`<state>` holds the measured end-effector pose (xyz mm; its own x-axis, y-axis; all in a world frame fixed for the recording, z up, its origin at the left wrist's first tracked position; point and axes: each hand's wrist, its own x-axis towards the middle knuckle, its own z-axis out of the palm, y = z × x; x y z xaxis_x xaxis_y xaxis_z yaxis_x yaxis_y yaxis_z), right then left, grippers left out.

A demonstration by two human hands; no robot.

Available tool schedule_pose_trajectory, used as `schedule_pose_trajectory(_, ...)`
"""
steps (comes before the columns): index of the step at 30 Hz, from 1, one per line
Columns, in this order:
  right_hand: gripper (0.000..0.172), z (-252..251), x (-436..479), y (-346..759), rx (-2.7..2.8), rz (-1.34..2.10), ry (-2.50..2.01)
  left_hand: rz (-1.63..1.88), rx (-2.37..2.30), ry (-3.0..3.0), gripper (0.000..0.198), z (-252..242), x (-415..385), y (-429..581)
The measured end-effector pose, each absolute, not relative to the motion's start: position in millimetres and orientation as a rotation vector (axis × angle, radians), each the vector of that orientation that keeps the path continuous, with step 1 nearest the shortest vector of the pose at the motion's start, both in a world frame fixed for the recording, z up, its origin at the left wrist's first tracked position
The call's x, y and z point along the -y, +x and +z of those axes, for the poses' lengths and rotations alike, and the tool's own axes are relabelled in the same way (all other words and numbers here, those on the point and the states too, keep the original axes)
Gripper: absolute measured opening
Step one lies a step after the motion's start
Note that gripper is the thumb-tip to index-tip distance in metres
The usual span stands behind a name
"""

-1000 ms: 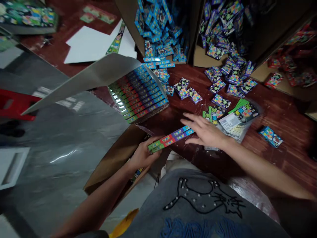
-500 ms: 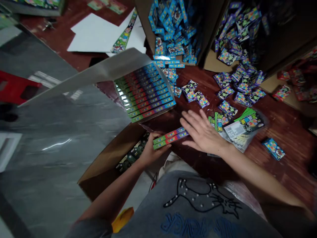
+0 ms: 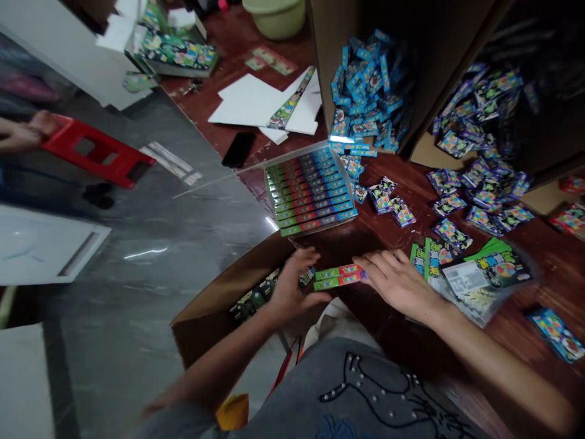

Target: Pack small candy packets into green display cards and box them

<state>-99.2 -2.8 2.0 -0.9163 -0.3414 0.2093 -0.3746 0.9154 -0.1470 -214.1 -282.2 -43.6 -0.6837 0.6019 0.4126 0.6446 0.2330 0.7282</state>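
Two stacked rows of small candy boxes [image 3: 338, 277], with green, red and purple ends, lie at the table edge before me. My right hand [image 3: 397, 281] is closed over their right end. At the left end, my left hand [image 3: 292, 286] is open, its thumb and fingers apart; whether it touches the boxes I cannot tell. Just beyond, a display box [image 3: 311, 190] with a raised clear lid is filled with rows of the same coloured boxes. Under my left hand, a cardboard carton [image 3: 205, 305] holds dark patterned boxes [image 3: 258, 296].
Large cartons of blue boxes [image 3: 365, 91] and purple boxes [image 3: 489, 103] stand at the back. Loose purple packs [image 3: 450, 235], printed bags [image 3: 489, 274] and a blue pack [image 3: 555, 334] lie right. A phone [image 3: 238, 150] rests left; another person's hand holds a red stool [image 3: 98, 149].
My left hand has let go of the rows' left end and opened. My right hand, flat before, has closed on their right end. The view has swung left, and the clear lid hangs lower.
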Motion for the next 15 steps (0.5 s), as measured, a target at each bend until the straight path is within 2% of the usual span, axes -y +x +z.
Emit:
schedule_pose_trajectory(1,0.044,5,2,-98,2.874,0.277,0.525,-1.359,2.362,-1.311,0.081,-27,283,-239)
schedule_pose_trajectory(2,0.044,8,2,-97,2.849,0.276,0.504,-1.228,2.375,-1.284,0.081,-9,280,-267)
schedule_pose_trajectory(4,0.045,14,5,-99,2.791,0.268,0.477,-0.872,2.597,-1.230,0.066,20,262,-327)
schedule_pose_trajectory(6,0.046,20,11,-101,2.727,0.264,0.463,-0.731,2.731,-1.209,0.061,38,230,-383)
schedule_pose_trajectory(11,0.055,26,21,-85,2.618,0.280,0.391,-0.343,3.041,-1.152,0.073,42,159,-460)
schedule_pose_trajectory(15,0.070,33,16,-57,2.613,0.389,0.220,-0.139,3.291,-1.320,0.073,34,163,-458)
